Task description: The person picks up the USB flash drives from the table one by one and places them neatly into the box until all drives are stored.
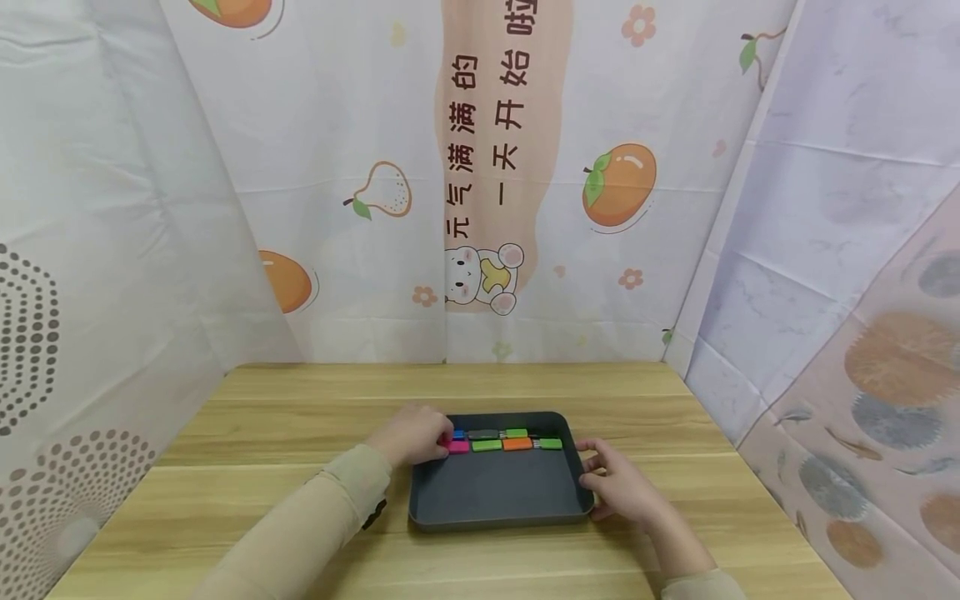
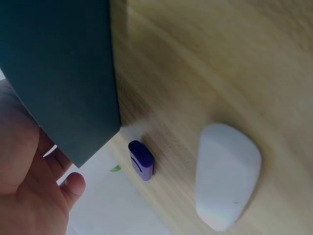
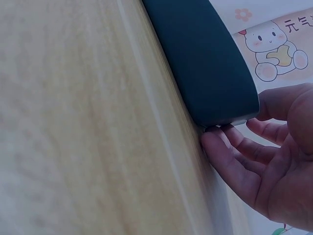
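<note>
A dark grey tray (image 1: 502, 492) lies on the wooden table with USB drives lined up in two rows along its far side. My left hand (image 1: 416, 435) reaches over the tray's far left corner, thumb and fingers pinching the left end of a pink USB drive (image 1: 459, 447). The blue USB drive (image 1: 459, 435) is partly covered by that hand. To the right lie a green USB drive (image 1: 486, 446) and an orange one (image 1: 516, 445). My right hand (image 1: 618, 482) grips the tray's right side with curled fingers; in the right wrist view its fingertips meet the tray's corner (image 3: 220, 73).
In the left wrist view, a white, mouse-shaped object (image 2: 227, 176) and a small purple object (image 2: 142, 160) sit on the table beside the tray. Printed curtains (image 1: 337, 275) hang behind the table and at both sides.
</note>
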### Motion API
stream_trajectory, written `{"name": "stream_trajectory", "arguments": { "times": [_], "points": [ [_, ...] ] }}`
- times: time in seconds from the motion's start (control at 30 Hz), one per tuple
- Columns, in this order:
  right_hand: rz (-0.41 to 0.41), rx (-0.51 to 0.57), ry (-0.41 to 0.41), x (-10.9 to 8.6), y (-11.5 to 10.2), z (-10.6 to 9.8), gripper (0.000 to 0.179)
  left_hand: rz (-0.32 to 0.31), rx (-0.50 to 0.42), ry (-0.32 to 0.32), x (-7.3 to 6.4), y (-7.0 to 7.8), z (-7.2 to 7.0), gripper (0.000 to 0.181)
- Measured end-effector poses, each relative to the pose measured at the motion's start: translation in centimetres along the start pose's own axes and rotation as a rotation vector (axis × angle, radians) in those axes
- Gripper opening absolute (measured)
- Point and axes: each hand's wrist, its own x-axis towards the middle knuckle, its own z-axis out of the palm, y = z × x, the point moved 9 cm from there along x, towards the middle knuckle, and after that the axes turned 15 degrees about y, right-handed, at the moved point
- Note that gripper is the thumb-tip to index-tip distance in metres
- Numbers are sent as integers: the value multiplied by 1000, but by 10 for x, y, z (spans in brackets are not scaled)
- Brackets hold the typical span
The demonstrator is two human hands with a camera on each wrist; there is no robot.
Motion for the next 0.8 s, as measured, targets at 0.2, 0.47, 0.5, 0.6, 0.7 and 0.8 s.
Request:
{"name": "stream_trajectory", "arguments": {
  "times": [0.2,0.47,0.5,0.6,0.7,0.8],
  "points": [
    [-5,1,-3,0,0,0,47,8,1,0,3,1,4,14],
    [-7,7,-8,-1,0,0,48,0,2,15,4,0,6,15],
    [-8,8,-10,-1,1,0,47,0,2,16,4,0,6,15],
    [-11,9,-19,0,1,1,48,2,-1,17,3,1,4,16],
    [-11,7,-23,0,2,1,48,1,-12,27,4,1,1,15],
    [-9,5,-21,1,1,1,48,-3,-30,46,4,2,-4,15]
  ]
}}
